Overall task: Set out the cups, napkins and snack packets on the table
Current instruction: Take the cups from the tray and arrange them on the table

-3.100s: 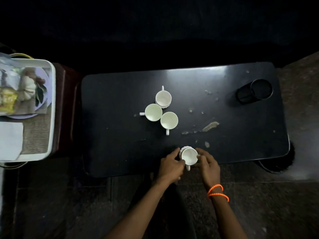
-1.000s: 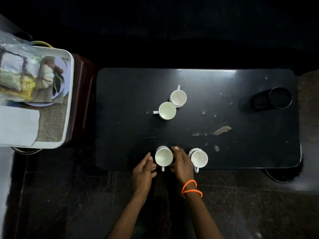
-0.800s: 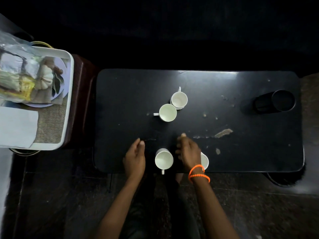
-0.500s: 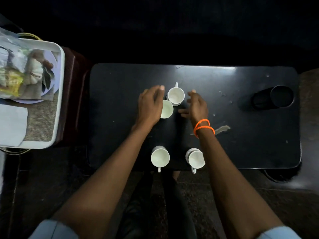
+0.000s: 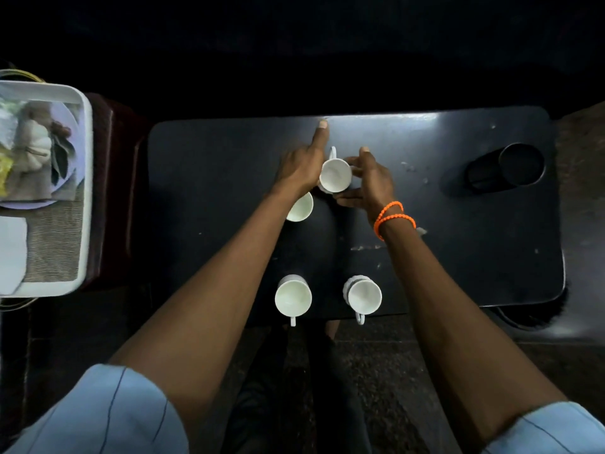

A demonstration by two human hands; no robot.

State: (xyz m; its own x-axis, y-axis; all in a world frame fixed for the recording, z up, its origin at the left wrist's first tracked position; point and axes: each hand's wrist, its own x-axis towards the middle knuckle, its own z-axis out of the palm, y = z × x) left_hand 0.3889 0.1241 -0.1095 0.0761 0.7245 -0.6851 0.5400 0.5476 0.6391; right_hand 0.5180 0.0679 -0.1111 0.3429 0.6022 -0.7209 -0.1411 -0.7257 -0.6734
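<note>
Mid-table (image 5: 458, 257), far cup (image 5: 335, 174) between both hands: right hand (image 5: 368, 181) curled around its right side, left hand (image 5: 302, 165) against its left, forefinger straight. Left, tray (image 5: 85, 158) holds snack packets (image 5: 19, 149), napkins (image 5: 9, 253).

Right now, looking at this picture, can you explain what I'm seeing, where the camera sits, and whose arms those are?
There is no machine: a head-worn camera looks down at a person's own arms. On the black rectangular table stand four white ceramic cups and a dark cylindrical tumbler. Both hands close on the farthest white cup: the left hand at its side, one finger pointing away; the right hand, above orange bead bracelets, cupping it. Two cups wait at the near edge. The white tray holds napkins and packets.
</note>
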